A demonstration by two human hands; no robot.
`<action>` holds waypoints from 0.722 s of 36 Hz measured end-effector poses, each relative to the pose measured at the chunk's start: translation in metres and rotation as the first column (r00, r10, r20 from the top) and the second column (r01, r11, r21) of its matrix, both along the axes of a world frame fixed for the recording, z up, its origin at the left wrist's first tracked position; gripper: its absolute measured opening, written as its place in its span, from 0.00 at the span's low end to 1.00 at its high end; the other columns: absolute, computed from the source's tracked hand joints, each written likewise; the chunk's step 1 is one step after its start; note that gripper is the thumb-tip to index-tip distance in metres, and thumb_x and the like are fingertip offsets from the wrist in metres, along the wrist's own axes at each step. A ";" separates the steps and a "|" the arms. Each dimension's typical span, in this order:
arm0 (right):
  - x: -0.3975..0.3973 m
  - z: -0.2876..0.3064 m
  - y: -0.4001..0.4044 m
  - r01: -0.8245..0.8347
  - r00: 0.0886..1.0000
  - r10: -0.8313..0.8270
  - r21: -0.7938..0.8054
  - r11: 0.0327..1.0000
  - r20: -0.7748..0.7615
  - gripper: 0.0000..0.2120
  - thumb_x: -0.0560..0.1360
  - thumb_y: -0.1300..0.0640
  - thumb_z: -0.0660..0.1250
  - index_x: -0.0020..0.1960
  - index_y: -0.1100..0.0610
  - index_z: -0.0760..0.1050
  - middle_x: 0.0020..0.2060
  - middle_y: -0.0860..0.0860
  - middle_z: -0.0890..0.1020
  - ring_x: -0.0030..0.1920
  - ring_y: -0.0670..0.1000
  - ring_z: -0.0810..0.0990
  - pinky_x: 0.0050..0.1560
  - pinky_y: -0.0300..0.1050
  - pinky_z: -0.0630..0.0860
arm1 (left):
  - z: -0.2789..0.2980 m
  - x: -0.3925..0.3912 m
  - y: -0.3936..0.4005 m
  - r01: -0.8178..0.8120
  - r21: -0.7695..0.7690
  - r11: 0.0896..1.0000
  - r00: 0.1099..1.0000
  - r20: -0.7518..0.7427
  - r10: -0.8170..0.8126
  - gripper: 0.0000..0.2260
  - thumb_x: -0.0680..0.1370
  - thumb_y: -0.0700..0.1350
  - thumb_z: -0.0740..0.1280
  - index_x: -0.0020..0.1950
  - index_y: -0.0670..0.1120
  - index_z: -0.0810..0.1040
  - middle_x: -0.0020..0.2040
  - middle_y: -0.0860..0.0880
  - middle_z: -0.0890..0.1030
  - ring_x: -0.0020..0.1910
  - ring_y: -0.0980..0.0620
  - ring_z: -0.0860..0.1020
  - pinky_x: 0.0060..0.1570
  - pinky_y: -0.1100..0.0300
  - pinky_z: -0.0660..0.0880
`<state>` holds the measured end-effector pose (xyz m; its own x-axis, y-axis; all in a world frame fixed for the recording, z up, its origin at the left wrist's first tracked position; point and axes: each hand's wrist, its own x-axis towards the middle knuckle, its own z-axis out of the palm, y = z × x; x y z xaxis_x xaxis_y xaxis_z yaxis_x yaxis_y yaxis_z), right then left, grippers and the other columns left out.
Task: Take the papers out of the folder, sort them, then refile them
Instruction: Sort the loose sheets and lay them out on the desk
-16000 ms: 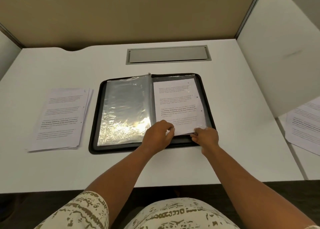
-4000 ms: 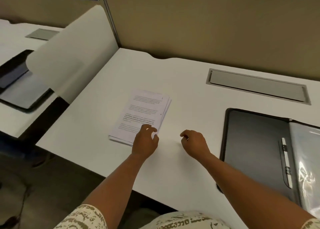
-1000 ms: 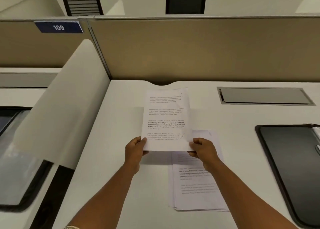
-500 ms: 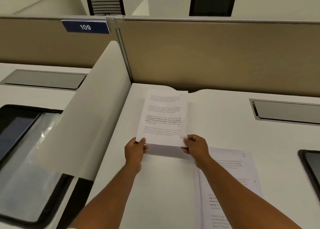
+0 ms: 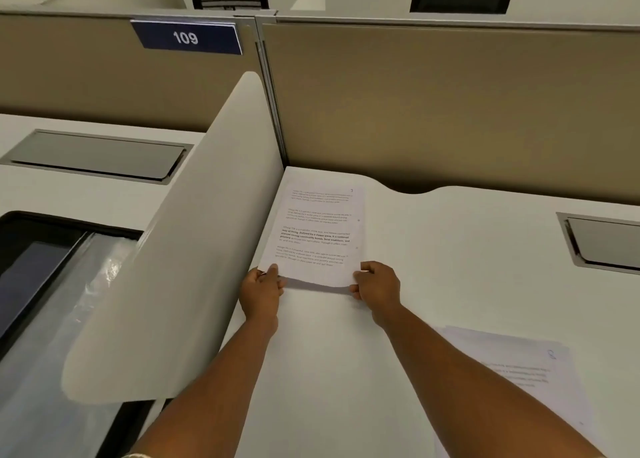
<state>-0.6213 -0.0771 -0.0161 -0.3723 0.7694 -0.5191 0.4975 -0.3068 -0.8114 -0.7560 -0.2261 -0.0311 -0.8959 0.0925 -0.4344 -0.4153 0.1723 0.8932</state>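
Note:
A printed sheet of paper (image 5: pixel 317 230) lies at the far left corner of the white desk (image 5: pixel 450 267), its near edge slightly lifted. My left hand (image 5: pixel 260 293) pinches its near left corner, thumb on top. My right hand (image 5: pixel 377 286) pinches its near right corner. A stack of printed papers (image 5: pixel 530 378) lies on the desk at the lower right, partly behind my right forearm. The folder I work from is out of view.
A curved white divider (image 5: pixel 180 267) stands just left of the sheet. Beyond it, a neighbouring desk holds another open black folder (image 5: pixel 45 277) with clear sleeves. A tan partition (image 5: pixel 450 104) backs the desk. A grey cable hatch (image 5: pixel 604 241) sits at the right.
Both hands have carried the sheet forward and left, lowering it onto the desk's far left corner. The view swung left, so the paper stack slid toward the lower right.

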 end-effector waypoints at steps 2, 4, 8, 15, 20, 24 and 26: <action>-0.008 -0.003 -0.001 0.021 1.000 -0.021 -0.001 1.000 0.020 0.09 0.76 0.65 0.61 0.49 0.59 0.81 0.41 0.55 0.85 0.24 0.45 0.80 0.27 0.36 0.75 | -0.005 -0.004 -0.001 0.024 -0.019 1.000 0.999 -0.042 -0.025 0.09 0.79 0.45 0.70 0.58 0.44 0.78 0.41 0.50 0.81 0.37 0.51 0.78 0.47 0.53 0.80; -0.014 -0.005 -0.003 0.042 0.999 -0.042 -0.007 0.999 0.031 0.10 0.76 0.65 0.61 0.49 0.58 0.80 0.40 0.56 0.85 0.25 0.46 0.81 0.28 0.39 0.78 | -0.008 -0.005 -0.001 0.027 -0.071 0.997 0.996 -0.080 -0.032 0.15 0.78 0.45 0.72 0.63 0.46 0.76 0.41 0.52 0.79 0.39 0.51 0.78 0.49 0.53 0.80; -0.016 -0.011 -0.002 0.049 0.998 -0.049 -0.010 0.999 0.035 0.08 0.75 0.65 0.61 0.49 0.58 0.78 0.44 0.58 0.85 0.28 0.48 0.83 0.34 0.46 0.84 | -0.012 0.001 -0.003 0.073 -0.272 0.960 0.964 -0.226 -0.137 0.18 0.78 0.46 0.72 0.66 0.47 0.74 0.46 0.49 0.77 0.44 0.51 0.77 0.50 0.55 0.78; -0.012 -0.013 -0.004 -0.014 0.999 0.012 0.031 0.999 0.049 0.06 0.75 0.64 0.63 0.49 0.57 0.78 0.44 0.57 0.84 0.28 0.51 0.82 0.37 0.52 0.85 | -0.016 0.024 -0.005 0.239 -0.584 0.776 0.719 -0.431 -0.546 0.18 0.79 0.47 0.70 0.69 0.49 0.75 0.58 0.50 0.74 0.54 0.53 0.76 0.48 0.63 0.74; 0.002 -0.011 -0.003 -0.112 0.988 0.096 0.128 0.985 0.124 0.10 0.74 0.54 0.64 0.55 0.53 0.76 0.42 0.50 0.84 0.38 0.54 0.86 0.48 0.54 0.84 | -0.023 0.034 -0.002 0.278 -0.684 0.675 0.646 -0.387 -0.658 0.19 0.77 0.47 0.72 0.67 0.47 0.77 0.63 0.49 0.74 0.62 0.47 0.71 0.57 0.51 0.78; 0.029 -0.012 0.002 -0.166 0.982 0.141 0.230 0.959 0.123 0.12 0.74 0.54 0.64 0.57 0.53 0.79 0.43 0.49 0.85 0.43 0.53 0.85 0.51 0.56 0.82 | -0.025 0.036 -0.002 0.275 -0.743 0.610 0.640 -0.332 -0.693 0.18 0.77 0.48 0.70 0.67 0.46 0.78 0.64 0.48 0.74 0.63 0.45 0.68 0.62 0.50 0.72; 0.047 -0.005 0.004 -0.149 0.987 0.124 0.285 0.947 0.103 0.10 0.77 0.56 0.65 0.56 0.53 0.80 0.43 0.47 0.84 0.43 0.51 0.84 0.51 0.52 0.82 | -0.025 0.038 -0.002 0.268 -0.742 0.614 0.641 -0.339 -0.689 0.17 0.77 0.47 0.70 0.66 0.46 0.79 0.65 0.47 0.74 0.64 0.45 0.67 0.63 0.50 0.70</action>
<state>-0.5746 -0.0735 -0.0210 -0.4499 0.8363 -0.3134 0.5871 0.0125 -0.8094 -0.7175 -0.2286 -0.0558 -0.8618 0.5069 -0.0168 0.4223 0.7356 0.5297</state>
